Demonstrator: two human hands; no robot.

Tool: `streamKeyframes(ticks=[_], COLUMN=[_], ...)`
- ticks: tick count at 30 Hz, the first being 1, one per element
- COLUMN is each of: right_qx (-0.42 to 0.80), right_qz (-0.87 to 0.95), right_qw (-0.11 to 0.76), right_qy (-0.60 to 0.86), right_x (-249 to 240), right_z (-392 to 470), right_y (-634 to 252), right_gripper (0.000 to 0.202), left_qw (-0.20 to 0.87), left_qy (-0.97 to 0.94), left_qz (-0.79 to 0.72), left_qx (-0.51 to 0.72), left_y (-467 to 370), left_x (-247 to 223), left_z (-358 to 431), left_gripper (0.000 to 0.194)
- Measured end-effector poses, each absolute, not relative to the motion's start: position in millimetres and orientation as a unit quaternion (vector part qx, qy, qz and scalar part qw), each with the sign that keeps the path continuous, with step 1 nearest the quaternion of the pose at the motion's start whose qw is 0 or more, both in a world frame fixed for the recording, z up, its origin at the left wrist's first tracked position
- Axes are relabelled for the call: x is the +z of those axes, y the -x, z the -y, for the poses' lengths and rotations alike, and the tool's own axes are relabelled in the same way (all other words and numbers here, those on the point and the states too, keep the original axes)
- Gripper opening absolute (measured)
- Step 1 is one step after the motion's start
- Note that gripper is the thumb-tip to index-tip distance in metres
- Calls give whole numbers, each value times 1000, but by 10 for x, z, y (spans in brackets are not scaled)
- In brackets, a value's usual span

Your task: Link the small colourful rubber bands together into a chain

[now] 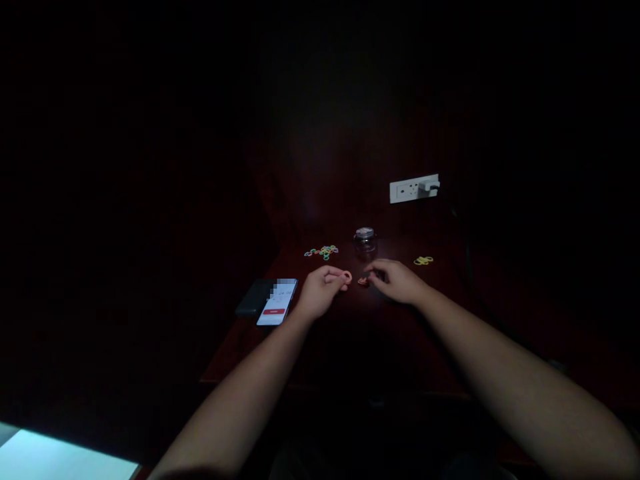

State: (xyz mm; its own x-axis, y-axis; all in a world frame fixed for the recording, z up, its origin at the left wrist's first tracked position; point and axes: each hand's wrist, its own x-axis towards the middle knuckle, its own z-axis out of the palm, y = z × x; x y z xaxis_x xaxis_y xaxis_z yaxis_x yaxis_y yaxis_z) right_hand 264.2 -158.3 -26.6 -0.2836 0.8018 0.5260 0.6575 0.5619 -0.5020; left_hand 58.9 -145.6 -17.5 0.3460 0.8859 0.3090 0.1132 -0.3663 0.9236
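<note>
Between the fingers and thumb of my left hand [324,290] is a small pink-orange hair tie [347,275], held upright over the table. My right hand [395,279] hovers just right of a little heap of similar pinkish hair ties [363,281]. Its thumb and index finger are apart, and I see nothing between them. Behind the hands stands a clear jar [365,243] with a pale lid. Mixed-colour hair ties [325,251] lie in a loose cluster at the back left, and several yellow ones [423,261] lie to the right.
A lit phone [277,303] rests against a dark flat case [253,298] on the left of the dark reddish table [320,360]. On the wall behind, a white socket panel [405,191] carries a plugged-in adapter [429,186]. Most surroundings are too dark to make out.
</note>
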Motion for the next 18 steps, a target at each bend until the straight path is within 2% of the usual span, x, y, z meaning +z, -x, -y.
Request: streamKeyframes(ticks=[4,6,11,18], right_qx=[282,327,347,268], right_qz=[750,726,700,691], right_qw=[450,468,488,514], right_qy=[394,383,389,431], right_x=[-361,-427,-560,-637], right_z=[1860,1951,2081,2232], right_y=[-2341,-2250,-2197,-2180], right_gripper=[24,23,22,30], left_qw=[498,503,489,473], left_qy=[-624,-614,-634,-655], left_qz=[-401,-405,-387,-370], left_qx=[450,455,457,458], left_y=[-718,-732,-713,-697], left_x=[-411,-484,-548,-576], left_z=[1758,1822,1905,1960], left_gripper=[29,27,24,17])
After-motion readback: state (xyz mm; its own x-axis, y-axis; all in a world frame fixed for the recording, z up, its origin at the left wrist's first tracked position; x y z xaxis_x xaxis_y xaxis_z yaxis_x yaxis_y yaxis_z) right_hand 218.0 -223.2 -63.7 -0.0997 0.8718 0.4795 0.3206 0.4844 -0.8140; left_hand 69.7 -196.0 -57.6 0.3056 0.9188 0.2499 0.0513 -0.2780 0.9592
